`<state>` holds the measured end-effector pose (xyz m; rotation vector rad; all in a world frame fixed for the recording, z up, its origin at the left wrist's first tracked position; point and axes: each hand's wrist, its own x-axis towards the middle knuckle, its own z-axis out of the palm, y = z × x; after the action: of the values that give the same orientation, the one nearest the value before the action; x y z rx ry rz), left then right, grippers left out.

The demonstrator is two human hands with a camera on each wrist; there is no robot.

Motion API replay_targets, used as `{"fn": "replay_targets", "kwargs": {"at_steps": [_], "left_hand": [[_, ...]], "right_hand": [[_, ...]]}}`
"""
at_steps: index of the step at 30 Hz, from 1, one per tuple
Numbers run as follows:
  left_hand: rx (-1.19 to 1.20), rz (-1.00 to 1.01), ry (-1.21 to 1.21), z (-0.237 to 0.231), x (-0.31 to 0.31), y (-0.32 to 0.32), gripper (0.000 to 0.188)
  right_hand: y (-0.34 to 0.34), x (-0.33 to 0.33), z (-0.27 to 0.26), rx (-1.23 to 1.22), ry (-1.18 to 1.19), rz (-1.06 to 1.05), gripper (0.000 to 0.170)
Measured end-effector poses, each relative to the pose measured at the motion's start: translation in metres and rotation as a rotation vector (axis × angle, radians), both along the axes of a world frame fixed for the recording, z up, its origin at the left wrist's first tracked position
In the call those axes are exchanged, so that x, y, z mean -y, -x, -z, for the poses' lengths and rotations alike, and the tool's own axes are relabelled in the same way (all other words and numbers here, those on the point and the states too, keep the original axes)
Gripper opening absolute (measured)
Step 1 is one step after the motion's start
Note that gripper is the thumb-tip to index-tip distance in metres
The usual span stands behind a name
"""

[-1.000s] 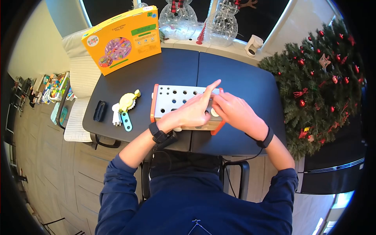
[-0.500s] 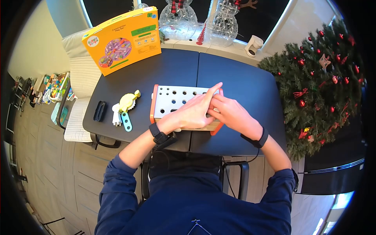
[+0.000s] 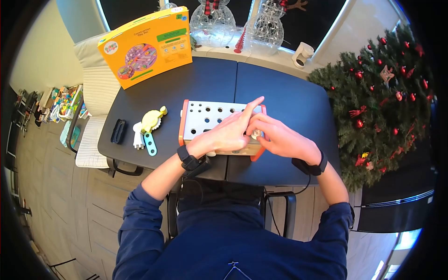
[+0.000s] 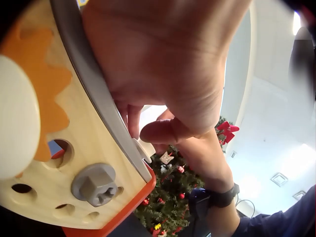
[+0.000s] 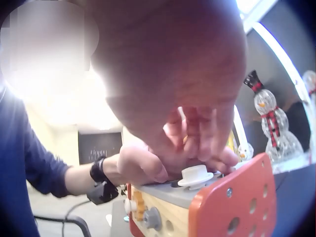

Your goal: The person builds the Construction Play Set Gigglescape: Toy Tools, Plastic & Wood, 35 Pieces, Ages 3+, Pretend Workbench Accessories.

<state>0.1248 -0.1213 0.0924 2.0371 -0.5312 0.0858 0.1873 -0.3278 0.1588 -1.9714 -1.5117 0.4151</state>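
A toy workbench (image 3: 196, 116) with a grey perforated top, wooden sides and red ends stands on the table. My left hand (image 3: 228, 133) rests across its top, index finger extended towards the far right corner. My right hand (image 3: 284, 137) hovers over the right end, fingers bent beside the left hand. Between its fingers and thumb shows a white bolt (image 5: 195, 175), standing in the top near the red end panel (image 5: 237, 197); a gap separates it from the fingers in the right wrist view. A grey bolt (image 4: 95, 183) sits in the wooden side.
Left of the workbench lie a yellow toy piece (image 3: 150, 122), a white piece (image 3: 138, 142), a teal strip with holes (image 3: 150, 144) and a black object (image 3: 119, 131). An orange-yellow box (image 3: 147, 49) stands at the back left. A decorated tree (image 3: 373, 102) borders the table's right side.
My right hand moved in over the white bolt, covering it, then its fingers spread from the thumb so the bolt shows again. My left hand stays in place.
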Motion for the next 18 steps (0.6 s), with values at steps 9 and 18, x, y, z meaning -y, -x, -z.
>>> {"fn": "replay_targets", "kwargs": {"at_steps": [9, 18], "left_hand": [[-0.081, -0.010, -0.026, -0.013, 0.000, 0.004, 0.110], [-0.012, -0.004, 0.009, -0.007, 0.007, 0.004, 0.111]], "right_hand": [[-0.017, -0.007, 0.011, 0.116, 0.116, -0.006, 0.012], [-0.008, -0.006, 0.025, 0.788, 0.300, 0.143, 0.020]]}}
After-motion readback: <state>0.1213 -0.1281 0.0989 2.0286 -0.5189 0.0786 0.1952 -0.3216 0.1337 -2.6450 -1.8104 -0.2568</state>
